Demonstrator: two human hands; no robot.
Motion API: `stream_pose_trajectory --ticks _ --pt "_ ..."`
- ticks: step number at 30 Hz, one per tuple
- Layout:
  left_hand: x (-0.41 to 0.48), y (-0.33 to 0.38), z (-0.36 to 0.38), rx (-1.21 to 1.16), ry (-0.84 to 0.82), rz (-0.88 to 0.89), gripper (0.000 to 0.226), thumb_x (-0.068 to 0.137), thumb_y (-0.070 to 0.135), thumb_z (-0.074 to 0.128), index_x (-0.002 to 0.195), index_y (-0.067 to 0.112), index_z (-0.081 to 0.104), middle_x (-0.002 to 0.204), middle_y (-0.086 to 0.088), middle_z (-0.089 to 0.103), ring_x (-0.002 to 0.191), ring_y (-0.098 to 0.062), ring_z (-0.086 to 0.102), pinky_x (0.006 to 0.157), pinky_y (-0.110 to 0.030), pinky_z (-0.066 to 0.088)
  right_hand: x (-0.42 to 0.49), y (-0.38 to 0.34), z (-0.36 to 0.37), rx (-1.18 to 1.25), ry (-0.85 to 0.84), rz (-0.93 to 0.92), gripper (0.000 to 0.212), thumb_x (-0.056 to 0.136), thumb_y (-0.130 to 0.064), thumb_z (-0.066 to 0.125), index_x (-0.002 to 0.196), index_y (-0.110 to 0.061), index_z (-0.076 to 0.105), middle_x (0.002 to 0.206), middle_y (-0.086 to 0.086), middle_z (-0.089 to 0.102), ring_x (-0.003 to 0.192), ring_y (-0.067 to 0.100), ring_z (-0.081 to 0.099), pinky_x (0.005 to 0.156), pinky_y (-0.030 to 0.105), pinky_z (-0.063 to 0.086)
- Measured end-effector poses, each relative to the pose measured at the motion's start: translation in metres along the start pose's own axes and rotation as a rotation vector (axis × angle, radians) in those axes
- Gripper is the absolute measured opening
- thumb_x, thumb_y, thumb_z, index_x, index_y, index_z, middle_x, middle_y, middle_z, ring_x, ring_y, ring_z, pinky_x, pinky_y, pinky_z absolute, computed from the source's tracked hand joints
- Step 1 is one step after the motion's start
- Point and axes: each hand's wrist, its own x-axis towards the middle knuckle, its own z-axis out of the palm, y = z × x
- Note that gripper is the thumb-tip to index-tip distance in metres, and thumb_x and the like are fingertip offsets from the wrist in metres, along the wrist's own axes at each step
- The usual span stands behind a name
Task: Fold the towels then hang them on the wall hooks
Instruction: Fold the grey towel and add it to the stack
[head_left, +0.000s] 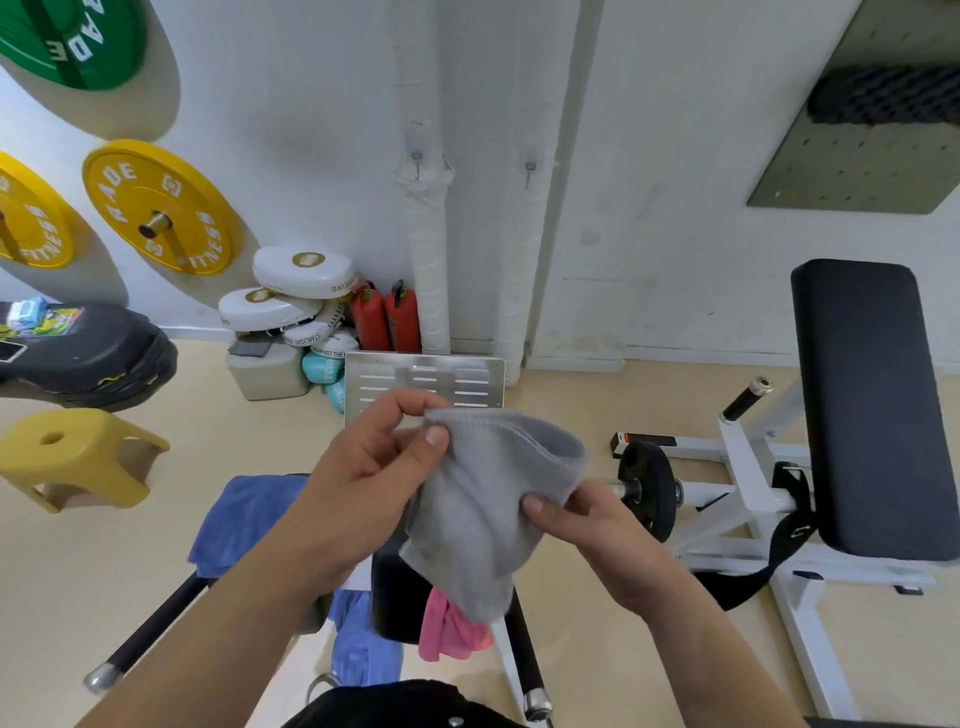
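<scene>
While the pink towel (447, 626) and the blue towel (244, 519) are lying rumpled over the dark padded surface (395, 587) closest to the person, the grey towel (483, 519) is hanging in the air just above them. Whether its lowest tip is brushing the pink one cannot be told.

The left grip (363, 483) is pinching the towel's stitched hem at an upper corner, thumb pad pressing the cloth against the curled forefinger. The right grip (587, 525) is clamping the towel's lower right side, thumb showing on the front and the other fingers hiding behind the cloth.

Between the two holds the hem is bowing into a loose arc and the body is sagging, so the towel is probably behaving as a light, soft, limp fleece with no stiffness of its own. It is unlikely to be slippery or fragile, and it will likely crumple wherever it is unsupported. The hemmed edge looks the best place to take it, one corner in each grip, pulling gently taut before each fold.

Farther off, across the pale floor, two wall hooks (416, 158) are waiting bare on the white wall, well apart from the towel; no hanging loop is showing on the cloth.
</scene>
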Motion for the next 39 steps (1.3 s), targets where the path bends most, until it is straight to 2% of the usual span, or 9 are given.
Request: stream_pose_trajectory --ticks 7,10,15,19,24,29,33,36,39 --pt "0.017 -0.057 -0.015 0.385 0.192 -0.02 0.015 0.106 0.038 0.048 0.112 0.047 0.059 0.061 -0.013 0.059 0.056 -0.024 0.055 0.064 -0.056 0.061 -0.007 0.008 0.027 -0.017 0.251 0.112 0.036 0.1 -0.045 0.057 0.102 -0.014 0.076 0.1 0.0 0.081 0.087 0.013 0.074 0.072 0.029 0.055" --pt "0.016 -0.074 -0.012 0.198 0.169 -0.218 0.031 0.104 0.035 0.056 0.131 0.05 0.055 0.064 -0.006 0.053 0.063 -0.02 0.055 0.071 -0.052 0.061 -0.006 0.012 0.033 0.068 0.295 0.204 0.04 0.102 -0.047 0.054 0.11 -0.013 0.073 0.106 0.003 0.081 0.099 0.022 0.077 0.075 0.037 0.058" --pt "0.0 -0.107 -0.006 -0.197 0.12 -0.513 0.069 0.086 -0.002 0.078 0.142 0.027 0.049 0.124 -0.009 0.061 0.108 -0.026 0.069 0.07 -0.03 0.063 -0.002 0.012 0.026 0.194 0.384 0.261 0.037 0.099 -0.038 0.065 0.117 -0.007 0.071 0.106 0.011 0.079 0.088 0.024 0.075 0.072 0.037 0.058" --pt "-0.001 -0.11 -0.008 0.097 0.165 -0.391 0.051 0.08 0.002 0.083 0.12 0.029 0.066 0.118 0.004 0.068 0.098 -0.017 0.071 0.075 -0.025 0.06 -0.006 0.025 0.019 0.132 0.489 0.232 0.057 0.086 -0.002 0.077 0.135 -0.018 0.053 0.119 0.011 0.072 0.108 0.027 0.071 0.098 0.045 0.057" --pt "0.006 -0.109 -0.011 0.492 0.036 -0.235 0.055 0.061 0.02 0.093 0.111 0.029 0.072 0.136 0.015 0.049 0.119 -0.011 0.06 0.103 -0.036 0.053 -0.004 0.018 0.027 -0.004 0.365 0.106 0.063 0.082 0.019 0.06 0.126 -0.026 0.062 0.103 0.012 0.073 0.095 0.02 0.07 0.078 0.025 0.054" --pt "0.013 -0.119 -0.001 0.859 -0.176 -0.145 0.046 0.074 0.022 0.079 0.118 0.016 0.067 0.156 -0.007 0.03 0.152 -0.02 0.027 0.102 -0.02 0.036 0.011 0.009 0.032 -0.095 0.301 0.03 0.061 0.077 0.017 0.06 0.116 -0.03 0.068 0.12 -0.004 0.071 0.107 0.019 0.072 0.086 0.037 0.062" --pt "0.022 -0.118 -0.005 1.003 -0.191 -0.156 0.035 0.079 0.015 0.065 0.114 0.015 0.07 0.158 -0.008 0.034 0.137 -0.027 0.049 0.102 -0.027 0.046 0.009 0.003 0.036 -0.357 0.195 0.023 0.061 0.077 0.008 0.07 0.118 -0.037 0.066 0.128 -0.03 0.055 0.102 0.019 0.069 0.086 0.033 0.059" --pt "0.026 -0.109 -0.014 1.011 -0.144 -0.11 0.034 0.078 0.021 0.059 0.107 0.013 0.075 0.141 -0.003 0.051 0.117 -0.025 0.061 0.096 -0.032 0.051 0.01 0.01 0.04 -0.523 0.143 -0.003 0.058 0.074 0.01 0.068 0.112 -0.033 0.071 0.136 -0.02 0.052 0.118 0.01 0.059 0.102 0.027 0.051" --pt "0.029 -0.104 -0.03 0.909 -0.101 -0.077 0.035 0.073 0.029 0.054 0.099 0.019 0.075 0.114 0.005 0.059 0.102 -0.019 0.063 0.091 -0.037 0.054 0.018 0.016 0.043 -0.649 0.172 -0.054 0.047 0.078 0.008 0.062 0.109 -0.027 0.074 0.115 -0.02 0.065 0.106 0.007 0.065 0.086 0.01 0.049"
